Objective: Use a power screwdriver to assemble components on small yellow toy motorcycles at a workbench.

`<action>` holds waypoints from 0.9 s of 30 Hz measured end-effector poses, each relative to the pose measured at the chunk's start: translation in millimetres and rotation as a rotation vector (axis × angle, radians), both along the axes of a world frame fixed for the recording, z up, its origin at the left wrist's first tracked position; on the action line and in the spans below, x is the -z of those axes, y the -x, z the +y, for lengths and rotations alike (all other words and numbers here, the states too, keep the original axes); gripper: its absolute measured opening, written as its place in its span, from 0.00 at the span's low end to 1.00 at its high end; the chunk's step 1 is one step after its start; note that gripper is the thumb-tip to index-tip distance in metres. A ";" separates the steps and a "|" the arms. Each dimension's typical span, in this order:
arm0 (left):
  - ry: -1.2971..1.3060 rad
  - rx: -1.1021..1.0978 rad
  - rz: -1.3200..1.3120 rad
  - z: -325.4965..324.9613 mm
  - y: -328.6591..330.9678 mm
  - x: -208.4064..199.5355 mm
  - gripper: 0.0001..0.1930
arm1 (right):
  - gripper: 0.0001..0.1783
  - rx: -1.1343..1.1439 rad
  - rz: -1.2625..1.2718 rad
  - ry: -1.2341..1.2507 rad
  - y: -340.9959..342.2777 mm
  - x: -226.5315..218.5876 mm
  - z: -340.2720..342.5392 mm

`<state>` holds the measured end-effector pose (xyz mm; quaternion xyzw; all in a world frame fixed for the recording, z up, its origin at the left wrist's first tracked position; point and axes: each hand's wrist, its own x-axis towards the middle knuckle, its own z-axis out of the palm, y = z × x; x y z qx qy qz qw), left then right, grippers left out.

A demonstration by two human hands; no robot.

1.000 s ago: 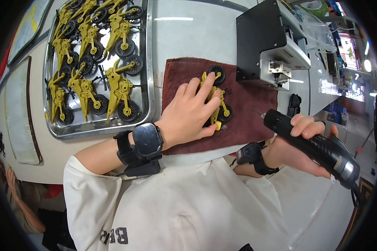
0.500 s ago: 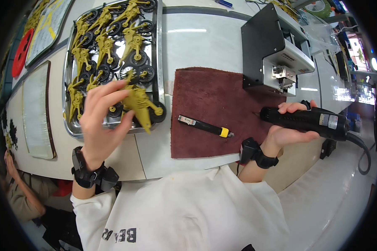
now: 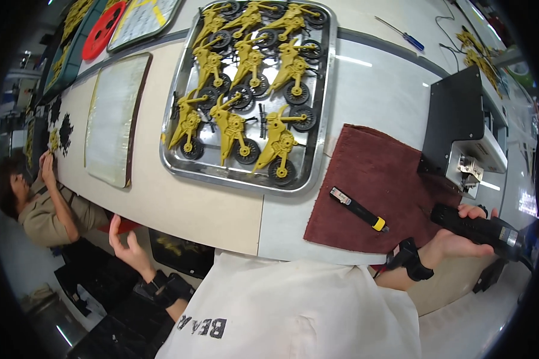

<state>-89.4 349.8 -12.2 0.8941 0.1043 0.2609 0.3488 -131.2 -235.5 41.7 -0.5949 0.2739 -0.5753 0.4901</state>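
Black powered screwdriver (image 3: 482,230) is gripped in the right hand (image 3: 452,244), near right, bit pointing left over the right part of a maroon cloth (image 3: 371,161); can't tell if the tip touches. Left hand (image 3: 132,252) is wide, fingers apart, just off the near edge of the surface (image 3: 212,215), well apart from the cloth. Blk cutter-type tool (image 3: 359,208) w/ yellow band lies angled on the cloth's near half. Metal tray (image 3: 269,189), left of cloth, carries nine yellow toy motorbikes (image 3: 278,140) w/ blk wheels, 3 rows of 3. Blk & silver machine (image 3: 455,113) stands at the cloth's far right edge. Blue-handled screwdriver (image 3: 413,42) far right, nr yellow parts (image 3: 479,63). Left of tray: pale rectangular panel (image 3: 117,119), dark right rim; red ring-shaped item (image 3: 103,31) beyond. Co-worker (image 3: 57,212), far left, holds a small yellow piece (image 3: 54,140) nr loose blk bits (image 3: 64,131).
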 end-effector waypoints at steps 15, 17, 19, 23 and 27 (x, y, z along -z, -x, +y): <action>-0.584 1.001 0.610 -152.0 -193.2 -60.9 0.48 | 0.52 0.033 -0.052 0.040 12.3 2.4 14.2; -0.609 1.020 0.600 -148.9 -195.3 -63.5 0.49 | 0.52 0.014 -0.037 0.094 16.3 3.6 11.9; -0.640 1.012 0.547 -150.1 -190.7 -61.5 0.50 | 0.52 -0.011 -0.065 0.070 14.4 6.9 7.5; -0.790 0.775 0.316 -151.1 -174.7 -67.2 0.45 | 0.53 -0.050 -0.098 0.023 7.4 9.2 2.2; -0.694 0.660 0.055 -167.3 -147.8 -93.5 0.44 | 0.53 0.023 -0.047 0.040 -1.3 2.3 12.1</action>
